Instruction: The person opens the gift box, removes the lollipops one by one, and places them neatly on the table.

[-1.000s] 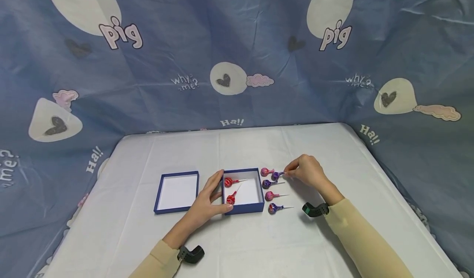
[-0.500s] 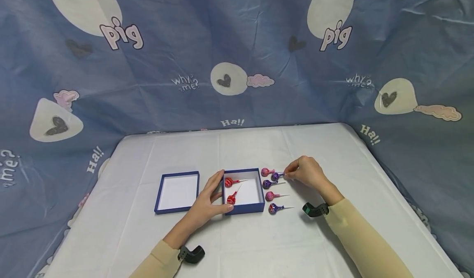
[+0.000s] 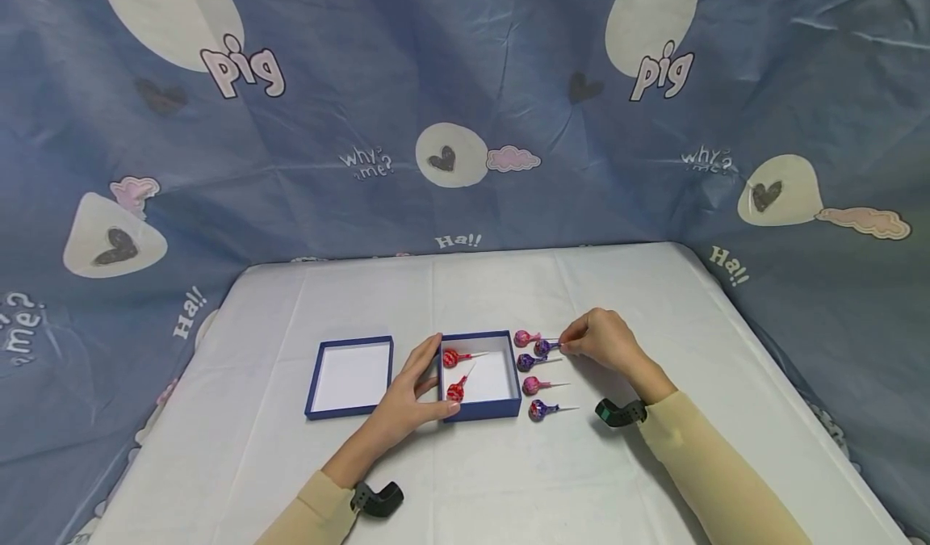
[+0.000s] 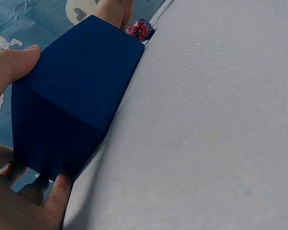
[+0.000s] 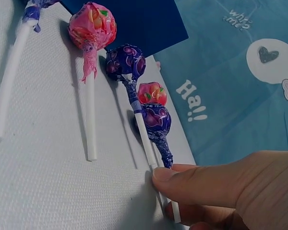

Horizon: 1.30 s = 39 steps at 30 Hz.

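My left hand [image 3: 408, 393] grips the left side of an open blue box [image 3: 481, 409] with a white inside, thumb at the near corner. Two red lollipops, one upper [image 3: 452, 358] and one lower [image 3: 456, 390], lie inside along the box's left. In the left wrist view the box's blue outer walls [image 4: 86, 72] show between thumb and fingers. To the right of the box, my right hand [image 3: 605, 340] pinches the stick of a purple lollipop [image 5: 156, 120] between thumb and fingertips. Another purple lollipop [image 5: 126, 63] lies close beside it, its stick running to the thumb.
Around the held lollipop are a pink lollipop [image 3: 525, 338] at the back, another pink lollipop [image 3: 533, 385] and a blue-purple lollipop [image 3: 539, 410] nearer the front. A blue-rimmed white lid [image 3: 354, 377] lies left of the box on the white-covered table [image 3: 508, 480]. A printed blue curtain [image 3: 349, 109] hangs behind.
Both hands keep almost the same place. The whole head view has shifted very slightly; the lollipops and the box stay as they were.
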{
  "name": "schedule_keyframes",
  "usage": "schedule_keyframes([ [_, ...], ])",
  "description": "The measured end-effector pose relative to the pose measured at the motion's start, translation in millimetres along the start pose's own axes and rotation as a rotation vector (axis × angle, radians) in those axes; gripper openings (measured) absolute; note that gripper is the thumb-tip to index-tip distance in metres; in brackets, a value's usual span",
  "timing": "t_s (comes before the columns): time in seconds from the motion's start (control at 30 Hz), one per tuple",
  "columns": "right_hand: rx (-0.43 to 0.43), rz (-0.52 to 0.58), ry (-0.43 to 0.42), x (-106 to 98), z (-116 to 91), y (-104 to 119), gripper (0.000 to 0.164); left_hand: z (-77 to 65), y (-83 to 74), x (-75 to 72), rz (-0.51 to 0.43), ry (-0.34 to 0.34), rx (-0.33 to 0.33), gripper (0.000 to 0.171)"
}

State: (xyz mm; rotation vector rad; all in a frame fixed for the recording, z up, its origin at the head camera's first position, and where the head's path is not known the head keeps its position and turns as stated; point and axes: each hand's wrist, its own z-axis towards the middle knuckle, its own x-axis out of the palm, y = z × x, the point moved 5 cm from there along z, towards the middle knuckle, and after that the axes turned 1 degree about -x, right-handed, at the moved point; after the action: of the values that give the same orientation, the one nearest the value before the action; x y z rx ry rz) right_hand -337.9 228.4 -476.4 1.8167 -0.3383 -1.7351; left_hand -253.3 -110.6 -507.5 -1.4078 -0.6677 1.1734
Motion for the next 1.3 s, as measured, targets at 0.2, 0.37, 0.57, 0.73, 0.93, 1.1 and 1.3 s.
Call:
schedule_keyframes([
  [0.2, -0.023, -0.010, -0.013, 0, 0, 1, 0.008, 0.4, -1.3, -0.7, 0.004, -0.003, -0.012, 0.106],
  [0.37, -0.028, -0.013, -0.016, 0, -2, 2, 0.010, 0.4, -1.9, -0.9, 0.004, -0.001, -0.015, 0.107],
  [0.57, -0.033, -0.013, -0.015, 1, -1, 2, 0.010, 0.2, -2.2, -1.5, 0.002, -0.001, -0.015, 0.106],
  [0.73, -0.037, -0.013, -0.013, 2, -1, 3, 0.010, -0.4, -1.3, -1.7, 0.005, -0.001, -0.021, 0.105],
  [0.93, -0.029, -0.015, -0.007, 3, 0, 3, 0.011, -1.2, -0.9, -2.5, 0.006, -0.003, -0.025, 0.105],
  [1.1, -0.025, -0.019, 0.000, -1, -1, 4, 0.012, -0.3, -0.7, -1.9, 0.002, 0.000, -0.013, 0.105],
  [1.3, -0.037, -0.033, -0.014, -12, -5, 8, 0.012, -0.2, 0.0, 0.5, -0.004, -0.002, -0.009, 0.106],
])
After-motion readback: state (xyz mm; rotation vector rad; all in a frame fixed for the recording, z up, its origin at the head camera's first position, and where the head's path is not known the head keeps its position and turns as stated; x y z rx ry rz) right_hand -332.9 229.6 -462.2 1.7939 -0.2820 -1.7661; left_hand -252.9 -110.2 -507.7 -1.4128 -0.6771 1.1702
